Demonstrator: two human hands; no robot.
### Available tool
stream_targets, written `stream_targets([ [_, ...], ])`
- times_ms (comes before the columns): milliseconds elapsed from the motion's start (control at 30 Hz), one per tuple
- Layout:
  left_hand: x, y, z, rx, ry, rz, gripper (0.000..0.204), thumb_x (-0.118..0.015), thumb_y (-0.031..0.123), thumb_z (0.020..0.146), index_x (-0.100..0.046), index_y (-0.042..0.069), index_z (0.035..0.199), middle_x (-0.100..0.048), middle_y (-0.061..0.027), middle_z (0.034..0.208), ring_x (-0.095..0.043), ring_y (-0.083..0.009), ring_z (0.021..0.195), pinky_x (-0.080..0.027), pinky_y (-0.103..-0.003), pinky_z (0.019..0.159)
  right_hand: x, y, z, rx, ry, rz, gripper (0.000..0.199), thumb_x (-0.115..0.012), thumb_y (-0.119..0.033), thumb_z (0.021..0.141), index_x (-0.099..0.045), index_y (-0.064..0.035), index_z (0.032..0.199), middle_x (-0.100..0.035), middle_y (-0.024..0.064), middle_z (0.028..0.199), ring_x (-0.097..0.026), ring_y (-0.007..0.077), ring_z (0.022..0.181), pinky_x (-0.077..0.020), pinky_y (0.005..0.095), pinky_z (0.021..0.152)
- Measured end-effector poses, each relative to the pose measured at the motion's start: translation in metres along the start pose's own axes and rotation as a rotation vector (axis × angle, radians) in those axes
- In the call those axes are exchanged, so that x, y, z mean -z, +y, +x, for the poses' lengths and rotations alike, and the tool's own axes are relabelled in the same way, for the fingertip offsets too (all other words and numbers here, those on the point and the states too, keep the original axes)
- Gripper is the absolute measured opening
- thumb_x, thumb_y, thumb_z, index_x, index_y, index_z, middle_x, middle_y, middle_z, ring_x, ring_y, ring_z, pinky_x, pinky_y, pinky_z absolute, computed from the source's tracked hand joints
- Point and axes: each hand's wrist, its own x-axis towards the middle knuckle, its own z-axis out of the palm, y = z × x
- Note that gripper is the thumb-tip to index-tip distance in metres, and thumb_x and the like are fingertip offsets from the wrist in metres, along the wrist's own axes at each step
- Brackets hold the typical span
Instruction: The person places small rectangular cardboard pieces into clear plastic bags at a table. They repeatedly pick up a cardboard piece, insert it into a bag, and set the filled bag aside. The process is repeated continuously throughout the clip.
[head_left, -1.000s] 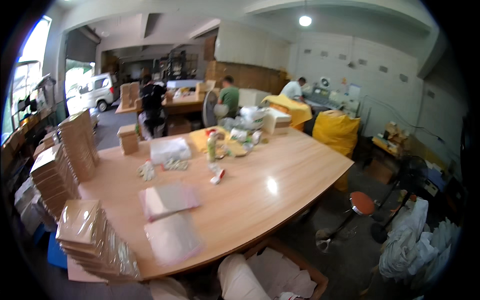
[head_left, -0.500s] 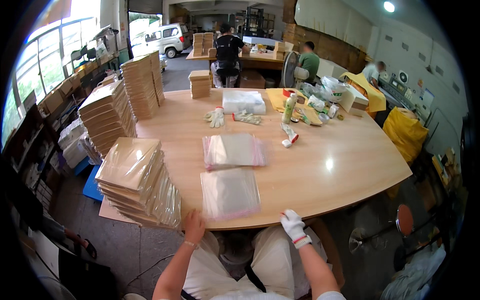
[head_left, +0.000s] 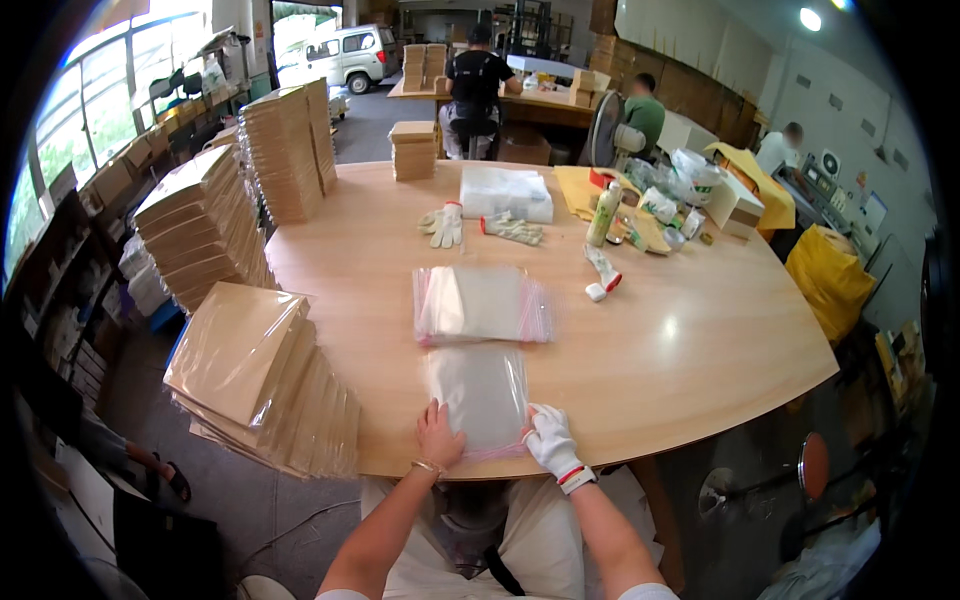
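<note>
A stack of clear plastic bags (head_left: 480, 395) with pinkish edges lies near the table's front edge. My bare left hand (head_left: 438, 437) rests on its lower left side, fingers stretched out and thumb apart. At the lower right edge of the same stack is my right hand (head_left: 551, 440), in a white glove with bare fingertips, its fingers bent round the bags' edge. Just beyond lies a second, thicker pile of clear bags (head_left: 480, 304), its pink edges fanned at both sides.
A leaning stack of film-wrapped brown cardboard (head_left: 240, 350) stands at the left, with taller stacks behind. Farther off are work gloves (head_left: 442, 226), a white packet (head_left: 508, 192), a spray bottle (head_left: 604, 213) and tape rolls. People sit or stand at the back.
Both hands have come from the table's front edge onto the nearer bag stack, the left moving right and the right moving left. That stack has shifted slightly. My view has turned a little.
</note>
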Motion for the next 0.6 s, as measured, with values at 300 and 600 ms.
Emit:
stream_targets([
  [300, 0.025, 0.021, 0.041, -0.212, 0.179, -0.123, 0.054, -0.06, 0.011, 0.071, -0.042, -0.003, 0.12, -0.033, -0.0216, 0.133, -0.037, -0.0381, 0.116, -0.03, -0.046, 0.099, 0.014, 0.105, 0.03, -0.411, 0.208, 0.265, 0.023, -0.057, -0.012, 0.08, -0.059, -0.0015, 0.1, -0.061, 0.014, 0.097, -0.057, 0.0263, 0.089, -0.045, 0.0335, 0.08],
  [600, -0.025, 0.117, 0.182, -0.53, 0.018, 0.312, 0.055, -0.065, 0.015, 0.069, -0.046, 0.007, 0.119, -0.039, -0.0161, 0.129, -0.039, -0.0354, 0.115, -0.034, -0.043, 0.097, 0.018, 0.148, 0.071, -0.489, 0.259, 0.369, 0.016, -0.057, -0.013, 0.079, -0.064, -0.0043, 0.09, -0.063, 0.0135, 0.088, -0.059, 0.0265, 0.084, -0.0468, 0.0336, 0.075],
])
